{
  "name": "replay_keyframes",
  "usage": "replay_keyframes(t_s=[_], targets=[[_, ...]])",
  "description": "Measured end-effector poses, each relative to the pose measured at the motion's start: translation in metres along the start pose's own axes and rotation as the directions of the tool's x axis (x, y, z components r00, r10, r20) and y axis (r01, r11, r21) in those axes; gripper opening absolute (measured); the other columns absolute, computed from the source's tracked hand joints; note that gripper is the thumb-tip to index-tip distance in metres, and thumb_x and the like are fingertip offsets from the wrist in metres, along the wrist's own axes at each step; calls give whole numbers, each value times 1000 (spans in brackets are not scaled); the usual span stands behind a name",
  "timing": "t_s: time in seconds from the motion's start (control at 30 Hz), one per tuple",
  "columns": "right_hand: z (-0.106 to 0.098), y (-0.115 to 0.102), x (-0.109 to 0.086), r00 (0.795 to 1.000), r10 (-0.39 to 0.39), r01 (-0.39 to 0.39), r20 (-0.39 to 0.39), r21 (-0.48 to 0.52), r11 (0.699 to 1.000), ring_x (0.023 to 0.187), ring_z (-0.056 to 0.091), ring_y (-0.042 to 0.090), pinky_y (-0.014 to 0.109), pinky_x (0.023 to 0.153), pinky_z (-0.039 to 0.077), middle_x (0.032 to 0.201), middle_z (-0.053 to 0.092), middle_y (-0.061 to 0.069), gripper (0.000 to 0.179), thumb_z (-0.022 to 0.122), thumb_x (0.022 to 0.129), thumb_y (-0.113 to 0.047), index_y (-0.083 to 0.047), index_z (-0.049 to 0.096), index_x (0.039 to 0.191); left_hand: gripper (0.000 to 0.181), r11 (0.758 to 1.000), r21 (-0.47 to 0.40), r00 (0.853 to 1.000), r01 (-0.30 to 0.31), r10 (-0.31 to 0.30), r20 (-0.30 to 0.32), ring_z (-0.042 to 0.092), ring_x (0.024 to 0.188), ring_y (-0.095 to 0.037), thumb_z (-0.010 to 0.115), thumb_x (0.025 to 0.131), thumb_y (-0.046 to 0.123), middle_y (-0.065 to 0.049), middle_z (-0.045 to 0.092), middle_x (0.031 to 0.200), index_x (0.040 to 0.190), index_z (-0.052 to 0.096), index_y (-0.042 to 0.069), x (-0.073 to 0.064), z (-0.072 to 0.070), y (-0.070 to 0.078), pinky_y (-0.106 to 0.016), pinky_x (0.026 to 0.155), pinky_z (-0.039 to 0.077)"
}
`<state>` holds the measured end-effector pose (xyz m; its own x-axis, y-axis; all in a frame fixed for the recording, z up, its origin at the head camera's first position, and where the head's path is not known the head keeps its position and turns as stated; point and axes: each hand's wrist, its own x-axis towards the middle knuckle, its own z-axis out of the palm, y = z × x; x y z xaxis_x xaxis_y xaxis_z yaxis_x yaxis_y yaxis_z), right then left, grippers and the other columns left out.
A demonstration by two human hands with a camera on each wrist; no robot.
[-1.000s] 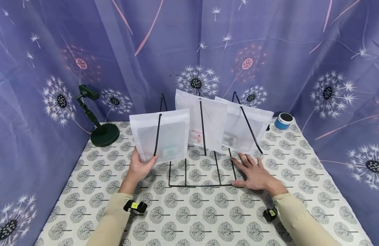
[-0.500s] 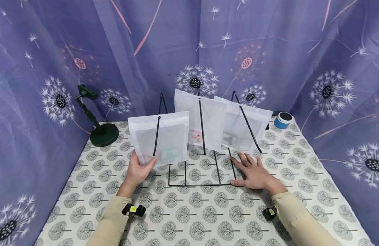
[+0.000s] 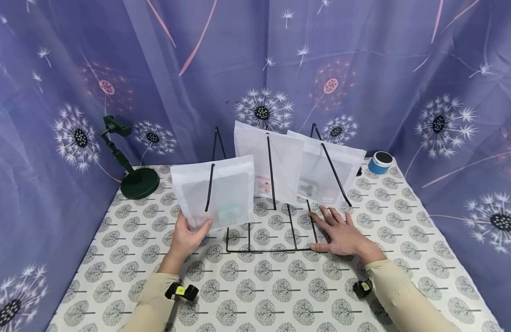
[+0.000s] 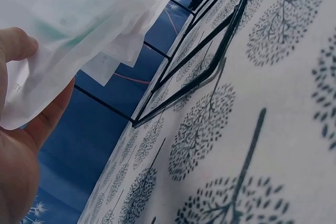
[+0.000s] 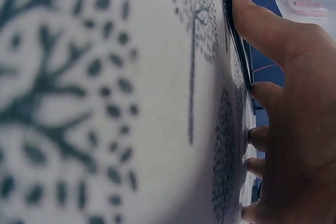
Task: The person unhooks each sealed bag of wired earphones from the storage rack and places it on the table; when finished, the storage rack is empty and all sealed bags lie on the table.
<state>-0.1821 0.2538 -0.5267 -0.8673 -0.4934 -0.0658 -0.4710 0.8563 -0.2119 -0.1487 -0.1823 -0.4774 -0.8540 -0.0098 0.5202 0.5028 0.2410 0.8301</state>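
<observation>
A frosted white zip pouch (image 3: 214, 193) with something pale green inside hangs from the left prong of a black wire rack (image 3: 272, 250). My left hand (image 3: 188, 235) pinches its lower left corner, thumb in front and fingers behind, as the left wrist view also shows on the pouch (image 4: 79, 19). Spread fingers of my right hand (image 3: 342, 235) rest at the front right corner of the rack's base, thumb tip against the wire. On the middle prong hangs a pouch (image 3: 255, 157) with a pink print or content, and on the right prong another pouch (image 3: 322, 170).
A dark green stand (image 3: 140, 183) with a jointed arm stands at the back left. At the back right sits a small blue and white round device (image 3: 380, 163). Purple curtains (image 3: 255, 46) enclose the tree-patterned tablecloth (image 3: 255, 295) on three sides.
The left pouch has slid a little forward and down along its prong, with my left hand still gripping the corner. My right hand has stayed in place on the rack base.
</observation>
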Motion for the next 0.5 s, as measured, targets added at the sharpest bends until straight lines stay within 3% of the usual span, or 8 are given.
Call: replay_keyframes(t_s=[0.3, 0.5], targets=[[0, 1, 0, 999, 28, -28, 36, 17, 999, 147, 9, 46, 76, 111, 1, 163, 7, 16, 97, 53, 80, -77, -24, 22, 156, 61, 999, 17, 999, -38, 37, 11, 56, 99, 1, 69, 70, -22, 18, 54, 112, 124, 40, -16, -4, 1, 5, -15, 86, 51], [0, 1, 0, 999, 17, -17, 29, 18, 1000, 146, 10, 48, 77, 110, 1, 163, 7, 17, 97, 54, 81, -76, -23, 23, 156, 59, 999, 14, 999, 37, -37, -5, 57, 99, 1, 70, 71, -20, 16, 56, 110, 124, 43, -15, -9, 3, 8, -16, 87, 52]])
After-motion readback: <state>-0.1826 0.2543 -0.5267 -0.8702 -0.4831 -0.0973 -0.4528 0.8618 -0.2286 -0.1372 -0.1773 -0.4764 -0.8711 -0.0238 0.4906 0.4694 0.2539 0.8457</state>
